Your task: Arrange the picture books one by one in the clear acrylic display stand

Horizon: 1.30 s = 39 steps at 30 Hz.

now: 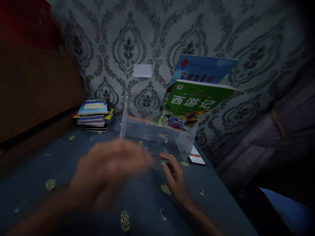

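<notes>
A clear acrylic book holder (pixel 157 132) stands on the blue patterned cloth (pixel 147 203), close to the wall. Two books lean in it: a green one (pixel 194 105) in front and a blue one (pixel 201 70) behind. My right hand (pixel 173 173) rests on the cloth just before the holder's front edge, fingers stretched toward it, holding nothing. My left hand (pixel 108 173) hovers left of it, smeared by motion, so its fingers cannot be read.
A stack of several books (pixel 94 114) lies at the back left on the cloth. A phone (pixel 196 155) lies by the holder's right corner. A brown headboard (pixel 36 95) runs along the left. The cloth's edge drops off at the right.
</notes>
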{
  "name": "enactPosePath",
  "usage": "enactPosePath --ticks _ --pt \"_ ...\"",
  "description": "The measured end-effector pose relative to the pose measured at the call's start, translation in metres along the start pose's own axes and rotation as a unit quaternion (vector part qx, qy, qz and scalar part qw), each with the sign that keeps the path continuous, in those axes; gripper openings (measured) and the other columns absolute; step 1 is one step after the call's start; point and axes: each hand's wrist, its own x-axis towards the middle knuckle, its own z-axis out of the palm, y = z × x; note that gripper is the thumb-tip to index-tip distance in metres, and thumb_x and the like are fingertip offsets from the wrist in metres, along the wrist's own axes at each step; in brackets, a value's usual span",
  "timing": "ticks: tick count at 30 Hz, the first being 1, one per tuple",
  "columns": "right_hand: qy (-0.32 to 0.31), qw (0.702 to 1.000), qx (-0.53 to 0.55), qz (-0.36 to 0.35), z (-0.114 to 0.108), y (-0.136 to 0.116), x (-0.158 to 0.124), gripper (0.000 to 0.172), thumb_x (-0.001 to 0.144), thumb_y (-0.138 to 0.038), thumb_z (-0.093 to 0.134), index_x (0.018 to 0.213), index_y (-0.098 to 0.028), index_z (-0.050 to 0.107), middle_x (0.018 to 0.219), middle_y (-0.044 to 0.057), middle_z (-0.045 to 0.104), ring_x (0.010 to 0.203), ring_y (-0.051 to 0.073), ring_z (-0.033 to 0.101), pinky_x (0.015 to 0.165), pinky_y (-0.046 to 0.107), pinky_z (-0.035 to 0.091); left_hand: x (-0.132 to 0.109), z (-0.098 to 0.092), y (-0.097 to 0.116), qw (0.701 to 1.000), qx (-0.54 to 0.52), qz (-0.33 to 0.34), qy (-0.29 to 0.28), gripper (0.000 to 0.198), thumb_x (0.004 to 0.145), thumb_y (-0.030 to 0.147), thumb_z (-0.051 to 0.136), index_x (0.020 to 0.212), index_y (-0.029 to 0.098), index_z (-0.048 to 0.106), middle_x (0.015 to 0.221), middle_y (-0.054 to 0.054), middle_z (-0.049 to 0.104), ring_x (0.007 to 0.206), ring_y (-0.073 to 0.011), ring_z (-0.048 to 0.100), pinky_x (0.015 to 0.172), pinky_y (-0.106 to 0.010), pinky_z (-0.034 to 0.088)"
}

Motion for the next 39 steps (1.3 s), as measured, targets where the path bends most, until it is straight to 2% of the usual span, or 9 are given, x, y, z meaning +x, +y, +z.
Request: enactPosePath --ticks 3,5,7,9,14,19,25,32,39 --pt "-0.019 1.0 0.003 0.021 0.013 0.005 -0.012 0.026 0.092 -0.041 0.049 0.101 -0.027 0.069 0.11 0.01 0.068 0.108 0.027 0.064 0.086 0.04 0.055 0.1 0.002 -0.04 0.995 0.072 0.014 0.067 0.051 0.095 0.039 0.035 0.144 0.027 0.046 0.137 -0.007 0.06 0.133 -0.0313 0.048 0.11 -0.054 0.04" --pt "-0.026 0.999 0.004 0.041 0.018 0.013 -0.019 0.027 0.09 -0.045 0.051 0.097 -0.027 0.07 0.106 0.011 0.07 0.104 0.028 0.066 0.086 0.042 0.056 0.148 0.004 -0.079 0.98 0.189 -0.033 0.045 0.055 0.093 0.036 0.043 0.144 0.016 0.044 0.15 -0.016 0.046 0.141 -0.0343 0.036 0.113 -0.055 0.034" --pt "-0.043 0.997 0.007 0.064 0.022 0.023 -0.023 0.029 0.088 -0.048 0.053 0.091 -0.026 0.071 0.098 0.011 0.072 0.097 0.029 0.068 0.084 0.042 0.056 0.174 0.006 -0.117 0.947 0.296 -0.127 -0.009 0.065 0.091 0.038 0.05 0.147 0.006 0.035 0.158 -0.026 0.028 0.147 -0.0411 0.022 0.111 -0.067 0.026" --pt "-0.068 0.994 0.015 0.084 0.023 0.029 -0.024 0.031 0.087 -0.05 0.054 0.087 -0.024 0.072 0.09 0.01 0.072 0.088 0.028 0.07 0.08 0.041 0.057 0.185 0.007 -0.148 0.919 0.361 -0.147 -0.066 0.071 0.094 0.041 0.048 0.15 0.003 0.027 0.16 -0.027 0.02 0.15 -0.0414 0.013 0.109 -0.074 0.019" --pt "-0.089 0.991 0.025 0.096 0.022 0.028 -0.022 0.034 0.087 -0.052 0.054 0.084 -0.024 0.073 0.084 0.009 0.073 0.082 0.027 0.071 0.075 0.038 0.058 0.194 0.016 -0.179 0.91 0.375 -0.144 -0.099 0.064 0.096 0.047 0.048 0.149 0.015 0.034 0.156 -0.023 0.034 0.147 -0.0389 0.024 0.107 -0.075 0.019" --pt "-0.089 0.991 0.02 0.096 0.021 0.027 -0.02 0.037 0.086 -0.055 0.055 0.081 -0.024 0.073 0.082 0.009 0.073 0.08 0.027 0.071 0.074 0.037 0.059 0.198 0.019 -0.181 0.906 0.389 -0.135 -0.098 0.043 0.097 0.025 0.041 0.139 0.018 0.046 0.148 -0.023 0.046 0.138 -0.0368 0.041 0.105 -0.071 0.028" --pt "-0.096 0.991 0.029 0.094 0.021 0.03 -0.022 0.036 0.087 -0.053 0.054 0.084 -0.023 0.073 0.083 0.009 0.074 0.081 0.027 0.071 0.072 0.037 0.058 0.193 0.014 -0.176 0.899 0.413 -0.104 -0.1 0.035 0.098 0.021 0.034 0.126 0.016 0.055 0.13 -0.021 0.061 0.122 -0.0344 0.056 0.105 -0.062 0.033" --pt "-0.097 0.989 0.036 0.103 0.022 0.035 -0.024 0.037 0.085 -0.056 0.055 0.083 -0.024 0.073 0.087 0.01 0.075 0.083 0.028 0.072 0.076 0.04 0.058 0.166 0.007 -0.17 0.892 0.433 -0.07 -0.108 0.04 0.095 0.014 0.032 0.129 0.014 0.052 0.127 -0.02 0.062 0.117 -0.0318 0.059 0.1 -0.05 0.041" --pt "-0.083 0.991 0.038 0.096 0.025 0.035 -0.026 0.034 0.084 -0.051 0.054 0.083 -0.023 0.073 0.083 0.009 0.073 0.08 0.027 0.071 0.073 0.039 0.057 0.126 0.003 -0.158 0.89 0.436 -0.054 -0.123 0.044 0.097 0.015 0.03 0.136 0.016 0.049 0.136 -0.018 0.058 0.125 -0.0306 0.055 0.101 -0.047 0.042"
